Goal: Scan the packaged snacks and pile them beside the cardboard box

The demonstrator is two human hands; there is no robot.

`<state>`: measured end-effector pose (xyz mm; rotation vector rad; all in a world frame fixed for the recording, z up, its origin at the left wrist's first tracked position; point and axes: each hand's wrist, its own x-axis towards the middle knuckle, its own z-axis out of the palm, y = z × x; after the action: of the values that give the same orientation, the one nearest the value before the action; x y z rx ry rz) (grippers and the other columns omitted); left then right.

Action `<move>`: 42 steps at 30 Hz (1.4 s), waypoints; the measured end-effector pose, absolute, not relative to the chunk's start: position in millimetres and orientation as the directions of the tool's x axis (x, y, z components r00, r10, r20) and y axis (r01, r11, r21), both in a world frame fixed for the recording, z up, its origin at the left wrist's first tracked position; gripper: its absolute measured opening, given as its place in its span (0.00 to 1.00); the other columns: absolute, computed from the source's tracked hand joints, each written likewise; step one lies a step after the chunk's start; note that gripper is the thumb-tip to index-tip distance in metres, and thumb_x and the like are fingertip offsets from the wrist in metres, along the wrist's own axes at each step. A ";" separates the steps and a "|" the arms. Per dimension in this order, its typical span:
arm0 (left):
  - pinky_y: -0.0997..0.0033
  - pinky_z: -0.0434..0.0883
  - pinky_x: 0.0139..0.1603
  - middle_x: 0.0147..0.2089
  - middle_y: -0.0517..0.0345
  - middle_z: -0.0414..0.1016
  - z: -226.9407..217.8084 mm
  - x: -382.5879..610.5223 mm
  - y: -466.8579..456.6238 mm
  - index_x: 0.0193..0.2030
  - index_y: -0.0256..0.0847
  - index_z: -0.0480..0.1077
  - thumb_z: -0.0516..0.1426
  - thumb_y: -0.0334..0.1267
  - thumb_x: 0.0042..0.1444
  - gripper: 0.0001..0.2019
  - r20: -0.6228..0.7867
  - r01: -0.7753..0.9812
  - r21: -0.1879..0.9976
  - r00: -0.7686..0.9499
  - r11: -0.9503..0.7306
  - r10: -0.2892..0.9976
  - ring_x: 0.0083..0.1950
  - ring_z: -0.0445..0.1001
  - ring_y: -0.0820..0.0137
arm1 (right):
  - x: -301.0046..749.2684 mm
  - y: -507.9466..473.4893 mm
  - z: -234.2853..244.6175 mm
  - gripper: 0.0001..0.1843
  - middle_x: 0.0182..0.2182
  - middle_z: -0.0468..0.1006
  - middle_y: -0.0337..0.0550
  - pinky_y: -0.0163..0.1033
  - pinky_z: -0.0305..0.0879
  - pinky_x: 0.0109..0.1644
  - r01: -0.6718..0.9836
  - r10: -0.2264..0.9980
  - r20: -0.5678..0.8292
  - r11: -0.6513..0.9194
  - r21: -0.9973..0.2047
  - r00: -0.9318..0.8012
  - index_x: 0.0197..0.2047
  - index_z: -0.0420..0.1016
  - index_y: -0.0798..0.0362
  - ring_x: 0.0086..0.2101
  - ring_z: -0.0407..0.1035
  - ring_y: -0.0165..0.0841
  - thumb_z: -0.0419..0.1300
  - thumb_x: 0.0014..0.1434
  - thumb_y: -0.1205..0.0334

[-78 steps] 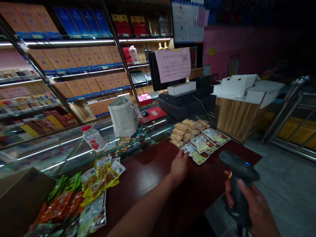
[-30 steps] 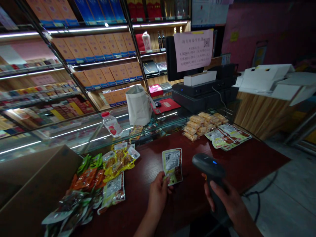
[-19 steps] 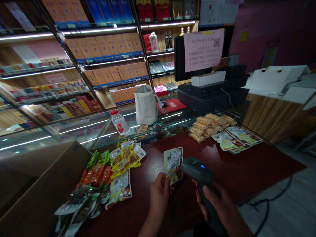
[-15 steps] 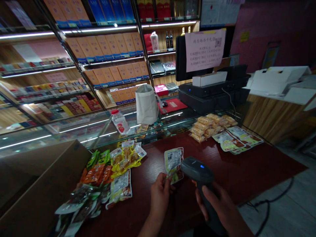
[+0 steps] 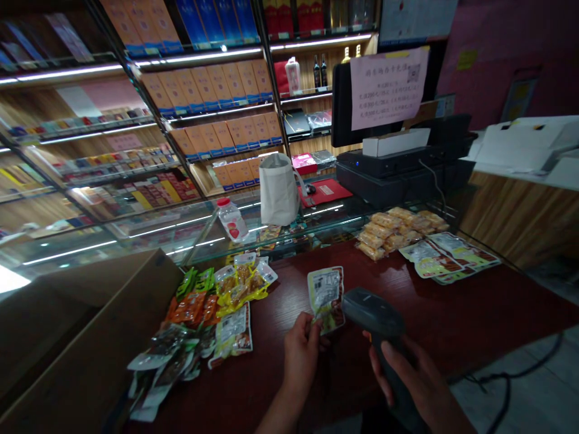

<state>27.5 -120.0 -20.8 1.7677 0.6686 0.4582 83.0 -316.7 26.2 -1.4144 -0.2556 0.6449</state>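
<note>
Just below the centre of the frame, a snack packet (image 5: 326, 298) is held upright by the left hand (image 5: 301, 346). Its lower left corner is pinched between the thumb and the closed fingers, and the printed label side is turned toward the camera. Just to the right of it, a dark scanner (image 5: 373, 310) is gripped by the right hand (image 5: 407, 380), whose fingers are wrapped around the handle at the bottom right. The scanner's head is very near the packet's right edge; whether the two really touch cannot be told. Both are held above the dark red counter (image 5: 452, 307).

For a clean reading, it is judged that the packet should be kept flat and steady, pinched only at the corner, so that the label is not covered by the thumb. The scanner's head seems to be placed beside the label rather than facing it. A small gap, with the window turned squarely to the printed code, would probably serve better. Glare from the shiny film may be avoided by a slight tilt.

In the lower left, a heap of packets (image 5: 212, 301) is spread beside a cardboard box (image 5: 81, 337). Right of centre, flat packets (image 5: 447, 253) and yellow snacks (image 5: 398, 226) are laid on the counter.
</note>
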 end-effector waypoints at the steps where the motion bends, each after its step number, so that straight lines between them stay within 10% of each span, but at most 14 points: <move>1: 0.75 0.64 0.22 0.22 0.58 0.76 -19.4 24.0 -119.7 0.32 0.41 0.65 0.57 0.56 0.55 0.18 -0.048 0.207 0.964 0.758 -0.170 0.650 0.20 0.72 0.70 | 83.7 -318.9 24.4 0.29 0.19 0.72 0.37 0.34 0.63 0.24 -0.259 0.561 -0.210 0.008 -0.966 0.801 0.32 0.73 0.54 0.18 0.63 0.28 0.60 0.54 0.32; 15: 0.81 0.63 0.16 0.21 0.60 0.74 18.5 -96.8 -46.8 0.35 0.38 0.65 0.70 0.48 0.39 0.24 -0.334 0.147 0.943 0.421 0.300 0.843 0.17 0.67 0.76 | 90.3 -323.4 7.1 0.28 0.26 0.75 0.38 0.33 0.63 0.23 -0.373 0.596 -0.298 0.002 -0.928 0.745 0.38 0.72 0.52 0.20 0.64 0.27 0.62 0.53 0.33; 23: 0.85 0.69 0.16 0.23 0.57 0.75 40.0 -107.1 -26.4 0.35 0.34 0.69 0.56 0.25 0.60 0.04 -0.598 0.004 0.794 0.175 0.607 0.782 0.17 0.71 0.78 | 89.7 -317.0 -6.4 0.26 0.19 0.72 0.35 0.33 0.62 0.23 -0.357 0.658 -0.280 -0.018 -0.934 0.699 0.35 0.72 0.53 0.18 0.63 0.28 0.59 0.57 0.35; 30: 0.81 0.78 0.28 0.31 0.51 0.79 44.2 -99.9 -31.3 0.36 0.30 0.71 0.51 0.19 0.61 0.09 -0.644 -0.168 0.725 0.179 0.668 0.744 0.27 0.79 0.73 | 89.5 -323.1 -13.3 0.26 0.24 0.76 0.38 0.33 0.63 0.24 -0.344 0.633 -0.274 -0.013 -0.939 0.724 0.43 0.72 0.53 0.19 0.63 0.28 0.58 0.60 0.37; 42: 0.82 0.73 0.21 0.25 0.55 0.77 42.6 -108.9 -14.3 0.34 0.33 0.71 0.56 0.20 0.56 0.07 -0.583 0.078 0.811 0.182 0.579 0.792 0.20 0.75 0.75 | 89.6 -322.8 -13.1 0.24 0.25 0.74 0.36 0.31 0.61 0.23 -0.387 0.630 -0.289 0.019 -0.922 0.721 0.40 0.71 0.53 0.19 0.62 0.26 0.60 0.59 0.38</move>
<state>-108.9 -14.3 42.6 0.8418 1.3106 0.5985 89.6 -322.8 -13.1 -1.3346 -0.2256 0.7993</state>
